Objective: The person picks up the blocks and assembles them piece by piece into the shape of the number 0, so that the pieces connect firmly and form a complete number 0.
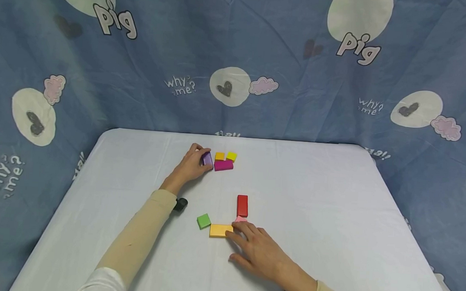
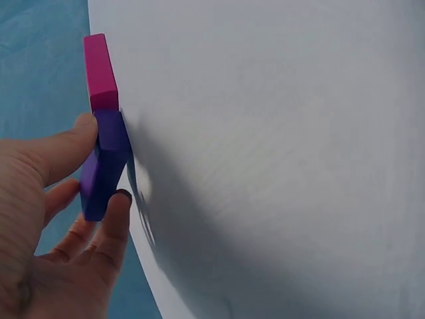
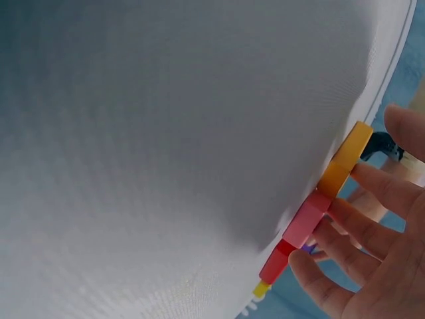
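Note:
At the far part of the table, my left hand [image 1: 192, 164] holds a purple block [image 1: 207, 159] between thumb and fingers. In the left wrist view the purple block [image 2: 111, 143] stands end to end with a magenta block [image 2: 101, 73]. Behind the magenta block [image 1: 224, 165] lie a small orange block [image 1: 219, 156] and a small yellow block [image 1: 231, 156]. Nearer, my right hand [image 1: 261, 253] has loosely spread fingers at a yellow-orange block [image 1: 219, 231] and a pink block [image 3: 307, 218]. The hand partly covers both in the head view. A red block [image 1: 242, 205] lies beyond the pink one.
A green block [image 1: 203, 221] sits by the left corner of the yellow-orange block. White cloth covers the table [image 1: 314, 190]. A blue printed curtain [image 1: 283, 113] hangs behind it and at both sides. Dark wrist-worn gear [image 1: 180, 204] shows at the left wrist.

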A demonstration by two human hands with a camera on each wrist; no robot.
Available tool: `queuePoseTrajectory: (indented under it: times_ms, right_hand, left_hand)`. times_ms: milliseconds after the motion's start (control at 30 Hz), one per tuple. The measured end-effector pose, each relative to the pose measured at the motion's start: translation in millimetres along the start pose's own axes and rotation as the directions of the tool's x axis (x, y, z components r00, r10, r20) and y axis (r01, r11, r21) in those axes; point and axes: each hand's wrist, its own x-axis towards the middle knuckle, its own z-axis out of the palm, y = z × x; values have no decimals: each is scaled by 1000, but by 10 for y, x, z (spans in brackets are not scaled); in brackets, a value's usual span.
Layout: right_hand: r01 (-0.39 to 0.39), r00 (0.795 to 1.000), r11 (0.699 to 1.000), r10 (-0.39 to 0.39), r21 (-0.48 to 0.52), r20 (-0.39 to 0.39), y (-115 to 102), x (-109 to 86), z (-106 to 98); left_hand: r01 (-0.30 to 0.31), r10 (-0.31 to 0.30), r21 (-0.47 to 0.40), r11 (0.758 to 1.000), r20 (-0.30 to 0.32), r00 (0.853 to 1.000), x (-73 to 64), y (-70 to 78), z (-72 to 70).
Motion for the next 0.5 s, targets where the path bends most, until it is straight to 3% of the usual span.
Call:
queuePoseTrajectory:
  times_ms: [233, 500]
  right_hand:
    - [0, 1000, 1000, 0, -1, 7, 4, 6, 9]
    - [2, 1000, 1000, -2, -2, 0, 14, 9, 14]
  left_hand:
    - [52, -54, -70, 996, -23, 998, -31, 15, 17]
    - [19, -24, -99, 995, -48, 999, -82, 10, 27]
